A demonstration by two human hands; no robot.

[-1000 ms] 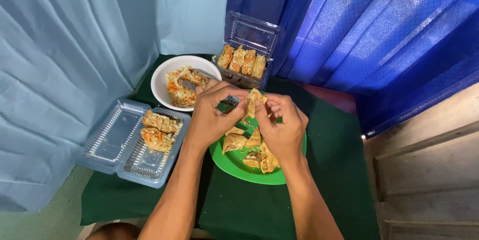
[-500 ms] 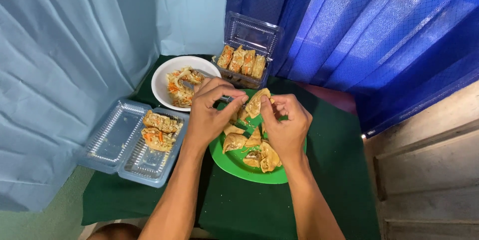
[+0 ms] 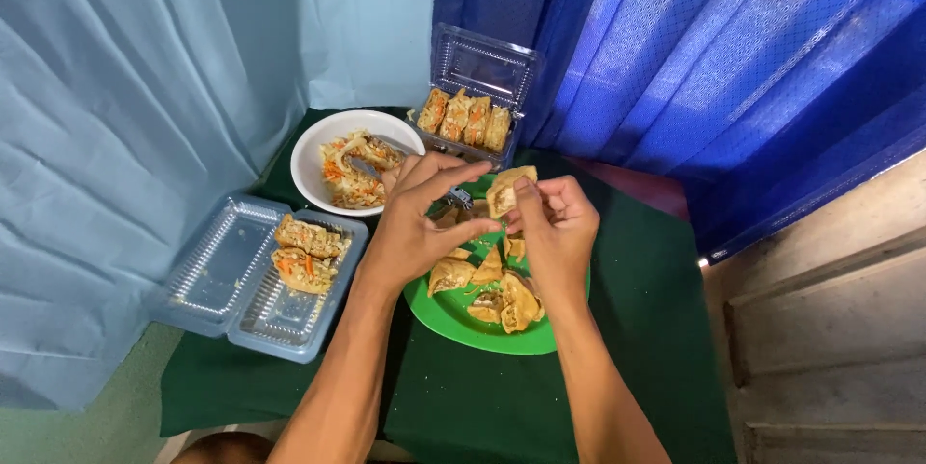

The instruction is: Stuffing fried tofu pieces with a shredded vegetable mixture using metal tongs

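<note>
While both forearms reach in over the green plate (image 3: 453, 321), left hand (image 3: 410, 232) and right hand (image 3: 552, 232) pinch one fried tofu piece (image 3: 507, 191) between fingertips, raised above the plate. Counted: two clear plastic boxes (image 3: 231, 290), one white bowl (image 3: 313, 150), about five crinkled golden pieces on the round plate.

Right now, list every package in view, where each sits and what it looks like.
Clear plastic clamshell box: left on the green cloth, lid laid open flat, rectangular, two stuffed fried pieces inside.
Clear plastic clamshell box: far side by the blue curtain, lid standing up, a row of fried pieces inside.
No labels, signs or screens visible.
</note>
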